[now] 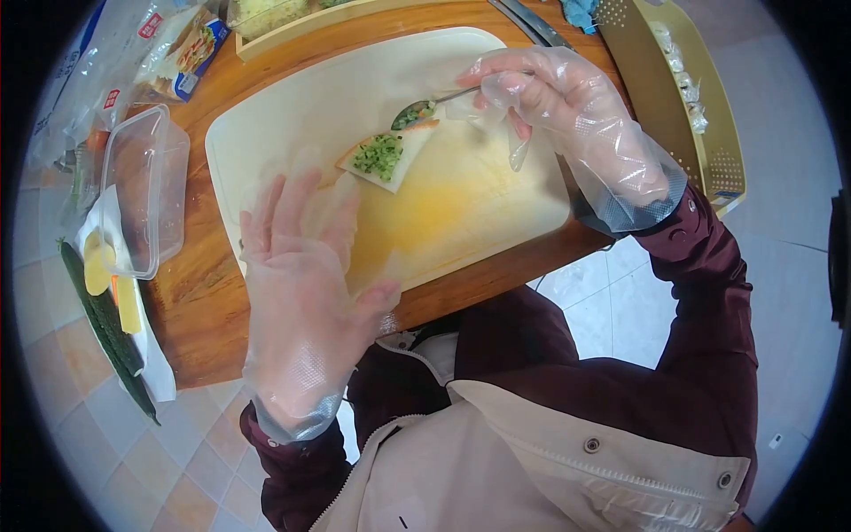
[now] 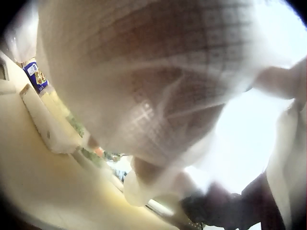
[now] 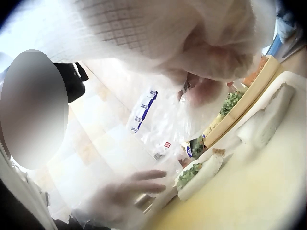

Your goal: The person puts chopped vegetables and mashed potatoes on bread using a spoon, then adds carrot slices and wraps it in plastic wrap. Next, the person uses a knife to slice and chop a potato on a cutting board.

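Between thumb and fingers, my gloved right hand [image 1: 576,120] pinches a spoon [image 1: 413,114] whose bowl holds chopped green filling. The bowl is at the upper edge of a bread piece [image 1: 401,173] topped with green bits; contact cannot be told. My gloved left hand [image 1: 306,266], fingers spread, is over the left part of the white board [image 1: 266,106] and holds nothing. In the right wrist view, the topped bread [image 3: 204,176] lies beside a plain bread piece [image 3: 267,117]. The left glove [image 2: 144,72] fills much of the left wrist view.
A wooden tray [image 1: 292,37] with food stands behind the board. At left are an empty clear container [image 1: 168,195], a cucumber [image 1: 97,319], yellow pieces [image 1: 128,306] on white paper and plastic packaging [image 1: 84,89]. A perforated tan box [image 1: 656,84] and a knife [image 1: 532,22] are at upper right.
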Demonstrator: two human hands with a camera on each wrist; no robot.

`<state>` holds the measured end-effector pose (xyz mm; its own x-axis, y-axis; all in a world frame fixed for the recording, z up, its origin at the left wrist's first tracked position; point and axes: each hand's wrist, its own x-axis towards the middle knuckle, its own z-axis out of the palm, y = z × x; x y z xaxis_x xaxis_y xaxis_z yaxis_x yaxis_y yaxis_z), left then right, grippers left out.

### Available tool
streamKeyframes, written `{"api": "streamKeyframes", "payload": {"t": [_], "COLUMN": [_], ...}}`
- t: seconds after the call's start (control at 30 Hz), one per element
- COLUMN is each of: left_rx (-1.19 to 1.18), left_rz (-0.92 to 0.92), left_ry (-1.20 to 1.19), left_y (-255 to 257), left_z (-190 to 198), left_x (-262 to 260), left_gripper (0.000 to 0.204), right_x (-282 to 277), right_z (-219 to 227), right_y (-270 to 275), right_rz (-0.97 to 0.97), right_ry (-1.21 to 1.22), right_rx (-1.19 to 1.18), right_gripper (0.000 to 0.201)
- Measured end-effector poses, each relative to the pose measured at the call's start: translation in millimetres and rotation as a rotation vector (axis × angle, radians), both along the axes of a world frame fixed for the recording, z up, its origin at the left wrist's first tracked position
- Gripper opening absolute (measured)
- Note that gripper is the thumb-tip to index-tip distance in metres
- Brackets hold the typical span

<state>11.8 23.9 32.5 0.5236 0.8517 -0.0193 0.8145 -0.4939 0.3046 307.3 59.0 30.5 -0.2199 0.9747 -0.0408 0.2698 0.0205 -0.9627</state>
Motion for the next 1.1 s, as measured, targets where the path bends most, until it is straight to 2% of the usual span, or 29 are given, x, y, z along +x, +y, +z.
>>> {"api": "streamKeyframes", "payload": {"t": [0.07,0.13,0.2,0.27,0.3,0.37,0.43,0.47,0.53,0.63,0.7,0.77,0.9,0.97,1.1], "left_rx": [-0.001,0.001,0.022,0.095,0.076,0.069,-0.083,0.047,0.042,0.060,0.095,0.079,0.116,0.151,0.211], "left_rz": [0.015,0.070,0.071,0.062,0.080,0.100,0.108,0.100,0.116,0.123,0.111,0.134,0.157,0.135,0.133], "left_ry": [-0.010,-0.054,-0.066,-0.111,-0.080,-0.048,-0.028,-0.080,-0.058,-0.017,0.002,0.023,0.014,-0.015,-0.102], "left_y": [0,2,-1,6,5,7,9,10,11,10,8,8,7,6,-1], "left_z": [-1,-8,-16,-17,-15,-11,-8,-16,-15,-17,-16,-13,-21,-22,-14], "left_x": [-3,-8,-17,-13,-11,-10,-10,-9,-7,-9,-12,-13,-16,-19,-33], "left_gripper": [0.077,0.059,0.052,0.045,0.042,0.038,0.036,0.033,0.031,0.028,0.027,0.027,0.026,0.026,0.027], "right_x": [1,-3,0,12,17,23,27,24,9,-5,-11,-20,-20,-25,-35], "right_z": [-4,14,29,47,53,52,43,39,36,29,21,25,21,40,40], "right_y": [-2,-3,2,18,27,56,90,105,130,168,178,179,190,189,193], "right_rz": [-0.025,-0.064,-0.113,-0.225,-0.229,-0.253,-0.247,-0.230,-0.186,-0.120,-0.133,-0.151,-0.198,-0.178,-0.142], "right_ry": [0.025,0.018,-0.012,0.185,0.163,0.297,0.310,0.294,0.180,0.041,0.052,-0.089,-0.102,-0.173,-0.148], "right_rx": [0.045,-0.023,-0.051,-0.167,-0.130,-0.052,-0.025,-0.007,0.118,0.156,0.135,0.130,0.205,0.200,0.243], "right_gripper": [0.028,0.030,0.031,0.034,0.034,0.033,0.032,0.031,0.029,0.030,0.030,0.034,0.034,0.032,0.032]}}
